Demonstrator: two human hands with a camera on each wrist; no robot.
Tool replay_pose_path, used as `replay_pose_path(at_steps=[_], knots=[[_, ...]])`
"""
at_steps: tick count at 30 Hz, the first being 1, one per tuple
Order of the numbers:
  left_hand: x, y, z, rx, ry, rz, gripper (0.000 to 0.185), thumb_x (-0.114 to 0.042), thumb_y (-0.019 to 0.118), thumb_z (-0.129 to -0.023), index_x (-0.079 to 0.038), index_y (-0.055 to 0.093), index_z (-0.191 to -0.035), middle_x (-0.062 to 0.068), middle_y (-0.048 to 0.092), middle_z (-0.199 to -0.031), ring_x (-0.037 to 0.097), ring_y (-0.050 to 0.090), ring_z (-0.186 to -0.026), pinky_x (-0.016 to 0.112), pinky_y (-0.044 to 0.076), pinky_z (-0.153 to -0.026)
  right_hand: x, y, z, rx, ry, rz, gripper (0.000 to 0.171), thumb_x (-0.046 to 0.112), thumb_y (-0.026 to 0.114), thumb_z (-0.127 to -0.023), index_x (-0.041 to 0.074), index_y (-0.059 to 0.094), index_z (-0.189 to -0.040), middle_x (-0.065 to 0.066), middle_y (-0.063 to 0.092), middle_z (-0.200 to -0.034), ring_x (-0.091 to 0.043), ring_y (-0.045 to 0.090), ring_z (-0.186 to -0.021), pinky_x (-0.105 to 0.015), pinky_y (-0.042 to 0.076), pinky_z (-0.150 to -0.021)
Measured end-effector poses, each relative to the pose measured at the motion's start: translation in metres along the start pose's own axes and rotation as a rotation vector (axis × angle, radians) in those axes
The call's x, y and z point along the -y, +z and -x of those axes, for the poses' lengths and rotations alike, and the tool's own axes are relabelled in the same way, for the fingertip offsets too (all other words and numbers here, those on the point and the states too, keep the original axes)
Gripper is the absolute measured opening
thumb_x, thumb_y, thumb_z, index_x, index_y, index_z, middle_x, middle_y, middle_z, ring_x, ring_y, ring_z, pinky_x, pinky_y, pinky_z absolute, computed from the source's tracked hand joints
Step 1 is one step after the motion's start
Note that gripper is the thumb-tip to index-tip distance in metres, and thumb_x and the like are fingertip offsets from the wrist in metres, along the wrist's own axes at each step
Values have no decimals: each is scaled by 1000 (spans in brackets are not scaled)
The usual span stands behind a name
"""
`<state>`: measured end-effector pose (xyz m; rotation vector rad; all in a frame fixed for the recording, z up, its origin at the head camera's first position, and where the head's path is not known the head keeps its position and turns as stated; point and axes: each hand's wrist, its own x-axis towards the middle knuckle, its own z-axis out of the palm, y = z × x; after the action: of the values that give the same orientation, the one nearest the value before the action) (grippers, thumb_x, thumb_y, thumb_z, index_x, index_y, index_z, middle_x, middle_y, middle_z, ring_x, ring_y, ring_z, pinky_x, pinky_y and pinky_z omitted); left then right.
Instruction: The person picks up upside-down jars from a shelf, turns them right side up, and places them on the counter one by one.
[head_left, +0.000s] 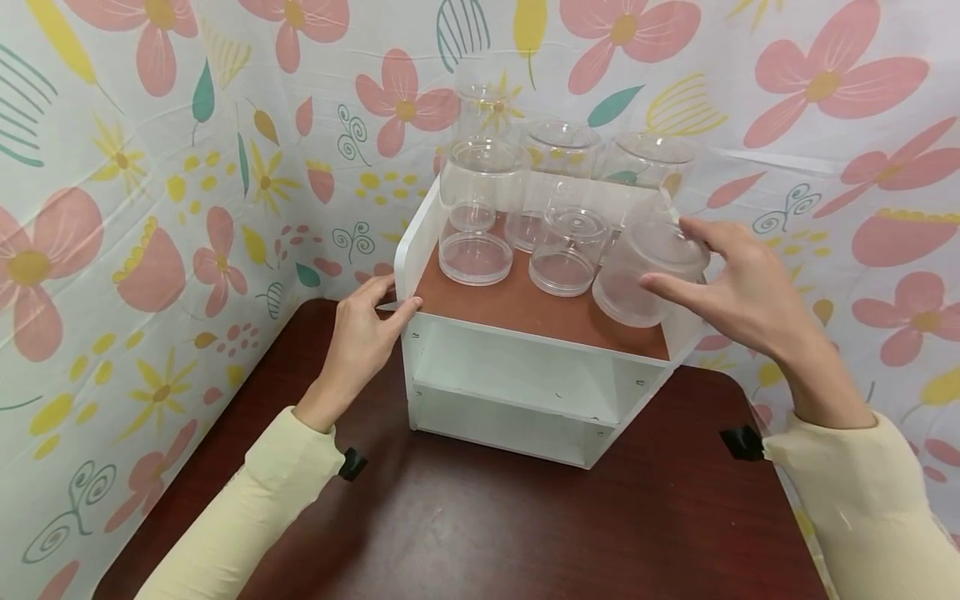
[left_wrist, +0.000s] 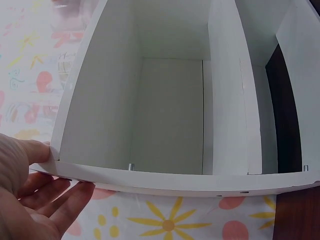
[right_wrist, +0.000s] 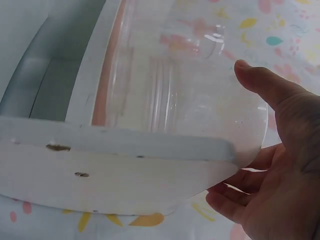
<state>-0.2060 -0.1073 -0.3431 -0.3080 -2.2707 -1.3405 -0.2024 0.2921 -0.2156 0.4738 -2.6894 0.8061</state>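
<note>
A small white shelf unit (head_left: 517,367) with a brown top board (head_left: 517,300) stands on the table. My left hand (head_left: 367,329) grips its left side panel at the upper front corner. In the left wrist view the thumb (left_wrist: 37,151) lies on the inner edge and the fingers (left_wrist: 75,202) against the outside. My right hand (head_left: 750,287) holds a cloudy clear plastic jar (head_left: 633,287) at the front right of the top. Its thumb (right_wrist: 260,80) is on one side of the jar; the fingertips are partly hidden behind the jar and the right side panel (right_wrist: 115,172).
More clear plastic jars stand on the top board, among them a front middle jar (head_left: 566,267) and a stacked pair (head_left: 480,225) at left. Two white compartments open below. The dark red-brown table (head_left: 480,525) lies in front; a floral curtain (head_left: 330,100) hangs close behind.
</note>
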Motion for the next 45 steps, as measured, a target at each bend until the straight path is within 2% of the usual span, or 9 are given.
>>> replay_pose_path(at_steps=[3,5,8,10,11,15,33,41,45], knots=[[0,0,0,0,1,3,33,-15,76,-96,1,70,-124,13,69,-112,27,67,-107,43,61,-86,5,-2,7,-22,-5,-13,86,33,87,-84,4,47,-154,-22,48,-154,-44,43,-139,-63,31,-113],[0,0,0,1,4,5,33,-15,76,-96,1,70,-124,13,69,-111,27,67,-107,43,60,-86,8,-3,11,-37,-17,-17,86,31,88,-83,6,48,-154,-19,49,-153,-43,47,-137,-45,35,-116],[0,0,0,-2,11,6,32,-15,77,-95,1,70,-123,13,69,-111,27,67,-106,43,60,-87,13,-4,16,-62,-50,-27,84,27,90,-81,6,51,-152,-18,54,-149,-40,53,-131,-17,37,-106],[1,0,0,-3,13,5,32,-14,77,-95,1,70,-123,14,69,-110,27,67,-106,44,60,-87,16,-4,19,-76,-81,-43,83,24,91,-80,6,52,-151,-18,56,-145,-24,57,-127,-4,35,-95],[1,0,0,-3,14,4,33,-14,77,-95,1,70,-123,14,69,-110,28,67,-106,45,60,-87,18,-4,20,-82,-94,-53,82,21,92,-79,5,53,-150,-18,57,-143,-17,57,-124,-2,35,-94],[1,0,0,-2,18,6,33,-14,77,-95,2,70,-123,14,69,-111,28,66,-106,46,60,-87,23,-1,26,-111,-152,-92,79,12,93,-75,2,57,-145,-17,60,-135,6,53,-109,-3,39,-93],[1,-1,0,-2,16,1,35,-12,77,-94,3,69,-125,15,69,-112,29,67,-106,45,60,-88,37,10,53,-97,-231,-95,82,3,95,-68,-1,60,-141,-12,62,-127,2,53,-110,-4,40,-96],[1,0,0,0,17,10,36,-12,77,-94,3,69,-126,16,69,-112,30,66,-106,45,60,-88,40,17,68,-87,-286,-44,89,9,98,-65,6,59,-145,-9,64,-129,0,53,-111,-5,40,-91],[1,0,1,-3,22,10,35,-12,77,-95,3,69,-126,16,68,-112,30,66,-106,46,60,-88,42,22,77,-63,-278,-43,91,10,98,-67,9,57,-148,-5,63,-132,0,55,-113,-5,41,-94]])
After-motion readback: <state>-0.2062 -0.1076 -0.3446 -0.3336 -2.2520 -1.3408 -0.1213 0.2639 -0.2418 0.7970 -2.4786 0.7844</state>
